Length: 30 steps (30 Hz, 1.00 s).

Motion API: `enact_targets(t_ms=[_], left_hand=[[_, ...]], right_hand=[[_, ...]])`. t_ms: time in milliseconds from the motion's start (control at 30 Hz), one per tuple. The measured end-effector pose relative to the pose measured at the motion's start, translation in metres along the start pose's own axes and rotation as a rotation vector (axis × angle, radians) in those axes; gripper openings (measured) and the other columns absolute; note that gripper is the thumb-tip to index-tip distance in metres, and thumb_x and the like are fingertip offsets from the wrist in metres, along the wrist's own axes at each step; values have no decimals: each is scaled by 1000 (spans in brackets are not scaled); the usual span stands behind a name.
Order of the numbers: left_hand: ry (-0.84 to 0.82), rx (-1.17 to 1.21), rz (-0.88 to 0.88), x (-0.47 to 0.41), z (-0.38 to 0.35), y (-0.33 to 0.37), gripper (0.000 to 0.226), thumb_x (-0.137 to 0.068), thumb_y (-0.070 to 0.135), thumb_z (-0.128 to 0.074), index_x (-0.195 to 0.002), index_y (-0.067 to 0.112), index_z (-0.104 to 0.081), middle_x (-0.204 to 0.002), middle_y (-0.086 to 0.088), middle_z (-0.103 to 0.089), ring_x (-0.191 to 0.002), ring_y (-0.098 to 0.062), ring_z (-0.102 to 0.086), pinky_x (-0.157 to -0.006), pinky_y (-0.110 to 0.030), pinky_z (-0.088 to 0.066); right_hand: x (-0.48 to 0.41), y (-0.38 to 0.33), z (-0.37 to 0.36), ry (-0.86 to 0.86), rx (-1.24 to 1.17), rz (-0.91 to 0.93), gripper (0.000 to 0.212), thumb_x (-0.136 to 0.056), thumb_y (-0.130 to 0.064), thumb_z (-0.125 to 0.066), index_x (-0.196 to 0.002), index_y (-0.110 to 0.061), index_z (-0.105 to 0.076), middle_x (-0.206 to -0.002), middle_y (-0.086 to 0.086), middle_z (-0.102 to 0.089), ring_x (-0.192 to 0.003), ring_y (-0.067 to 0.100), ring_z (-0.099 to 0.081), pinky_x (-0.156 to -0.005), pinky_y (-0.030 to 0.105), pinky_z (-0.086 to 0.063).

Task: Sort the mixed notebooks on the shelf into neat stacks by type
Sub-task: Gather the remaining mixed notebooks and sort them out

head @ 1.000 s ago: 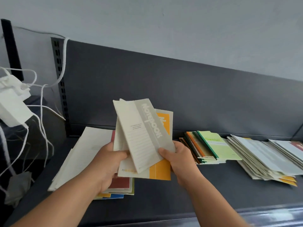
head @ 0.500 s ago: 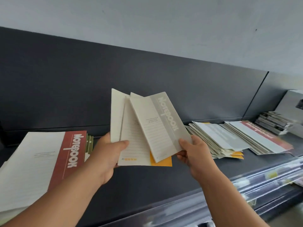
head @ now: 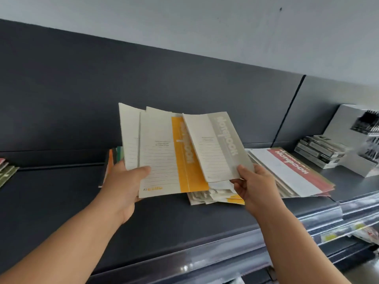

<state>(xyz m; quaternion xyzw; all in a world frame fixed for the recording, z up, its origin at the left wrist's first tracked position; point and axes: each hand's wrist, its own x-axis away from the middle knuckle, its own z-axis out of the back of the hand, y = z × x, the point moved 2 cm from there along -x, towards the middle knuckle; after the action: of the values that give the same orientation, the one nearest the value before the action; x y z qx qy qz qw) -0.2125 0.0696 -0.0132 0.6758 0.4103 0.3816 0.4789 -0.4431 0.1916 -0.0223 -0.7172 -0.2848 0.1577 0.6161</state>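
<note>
My left hand point(head: 125, 185) grips a fan of thin notebooks from below, thumb on the cover of a white-and-yellow notebook point(head: 164, 160), with other white ones behind it. My right hand point(head: 252, 185) pinches the lower corner of a grey-striped notebook point(head: 217, 146), pulled to the right of the fan. Both are held above the dark shelf point(head: 61, 201). Below the grey notebook lies a messy pile of white and yellow notebooks point(head: 215, 196). To the right lies a larger stack topped by a red-striped notebook point(head: 287, 171).
A stack with orange and green edges point(head: 112, 158) lies behind my left hand. More notebooks point(head: 6, 171) show at the far left edge. Dark boxed packs point(head: 320, 152) and a white box point(head: 346, 124) stand at the right. The shelf's clear front rail point(head: 205, 263) runs below.
The view has swung right along the shelf. The held notebooks have moved right over the white-and-yellow pile. The grey notebook has slid further off the fan, baring the yellow one.
</note>
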Motion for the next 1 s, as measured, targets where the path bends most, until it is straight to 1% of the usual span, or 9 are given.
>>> enact_targets(t_ms=[133, 333, 400, 467, 533, 667, 767, 867, 1000], left_hand=[[100, 5, -10, -2, -50, -19, 30, -94, 1, -55, -95, 29, -63, -95, 5, -70, -88, -19, -65, -65, -34, -51], [185, -13, -17, 3, -89, -27, 28, -94, 2, -55, -96, 29, -63, -95, 5, -70, -89, -19, -66, -66, -35, -52], [186, -26, -18, 5, -99, -29, 28, -94, 2, -55, -96, 29, -63, -95, 5, -71, -89, -19, -66, -67, -35, -53], [169, -45, -17, 7, -108, -31, 28, -95, 3, -54, -100, 29, -64, -95, 7, -71, -89, -18, -67, -70, -36, -53], [152, -62, -10, 10, -115, -34, 28, -95, 4, -54, -104, 29, -64, -97, 7, -72, -91, -18, -67, -71, -36, -54], [150, -73, -1, 11, -126, -39, 28, -94, 4, -56, -101, 30, -64, -94, 8, -72, -91, -17, -67, -67, -34, -53], [132, -76, -1, 11, -135, -41, 30, -94, 3, -56, -102, 31, -64, -98, 7, -72, -92, -18, -67, -64, -33, -52], [134, -71, -6, 10, -144, -42, 28, -92, 3, -59, -104, 28, -63, -102, 4, -72, -94, -20, -66, -63, -32, -52], [107, -58, -11, 9, -155, -43, 26, -91, 6, -62, -106, 26, -66, -99, 3, -74, -93, -22, -69, -63, -34, -53]], right_hand=[[-49, -2, 48, 22, 8, -29, 7, -97, -9, -55, -101, -11, -60, -88, 9, -65, -53, 12, -60, -45, 18, -50], [-94, 6, 80, -4, 149, -116, 34, -95, -6, -57, -128, -2, -50, -94, 17, -64, -52, 16, -62, -44, 22, -51], [-102, 10, 83, -48, 337, -99, 27, -92, -10, -59, -117, 2, -55, -84, 15, -66, -51, 21, -61, -45, 25, -48], [-105, 10, 86, -87, 735, -13, 21, -90, -22, -60, -96, -2, -59, -70, 10, -65, -51, 23, -58, -50, 27, -44], [-104, 7, 88, -119, 1118, 66, 29, -87, -36, -58, -87, -8, -57, -75, 7, -64, -62, 24, -58, -55, 28, -42], [-103, -3, 90, -92, 1384, 241, 40, -92, -46, -52, -113, -12, -57, -112, 6, -59, -100, 27, -58, -72, 31, -41], [-101, -10, 79, -158, 1137, 369, 47, -92, -51, -52, -122, -15, -59, -115, 3, -60, -102, 22, -59, -76, 29, -45], [-94, -10, 60, -411, 491, -9, 57, -81, -54, -68, -124, -20, -56, -111, -2, -68, -98, 19, -67, -85, 38, -55], [-98, -7, 58, -369, 247, -102, 49, -81, -20, -78, -123, -16, -54, -108, 5, -70, -93, 27, -71, -84, 52, -57]])
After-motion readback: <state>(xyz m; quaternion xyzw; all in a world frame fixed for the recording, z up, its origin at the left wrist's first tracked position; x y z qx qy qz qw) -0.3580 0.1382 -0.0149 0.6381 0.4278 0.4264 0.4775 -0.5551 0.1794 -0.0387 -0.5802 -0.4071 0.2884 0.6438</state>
